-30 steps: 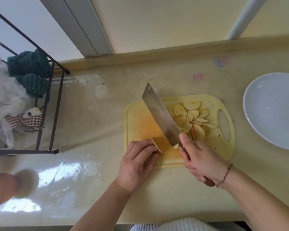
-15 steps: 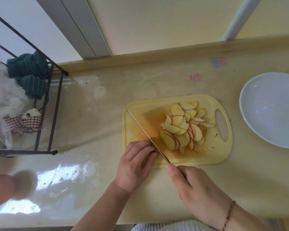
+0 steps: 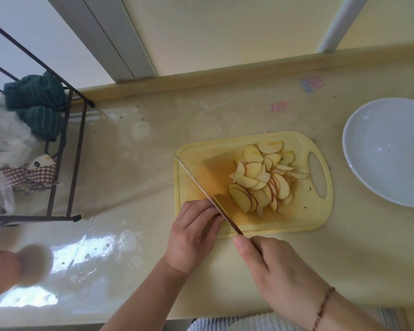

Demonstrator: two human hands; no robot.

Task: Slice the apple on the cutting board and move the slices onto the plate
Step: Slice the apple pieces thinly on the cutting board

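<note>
The knife (image 3: 202, 187) now stands edge-down across the left half of the cutting board (image 3: 304, 218), seen almost edge-on as a thin line; a second ago its broad flat was tilted up over the slices, and half a second ago it had already come down to this line, so the blade has settled for another cut. The right hand (image 3: 280, 271) has drawn back off the board toward the body and grips the handle, forefinger along the spine. The left hand (image 3: 191, 232) stays curled at the board's near left edge, knuckles against the blade; it probably pins a last small piece of apple, though the fingers hide whatever is beneath them. The apple slices (image 3: 263, 180) lie fanned in a heap at the board's middle, now fully uncovered; the plate (image 3: 392, 151) sits well apart to the right and holds nothing. Slicing looks nearly finished; no slice has yet been moved.
</note>
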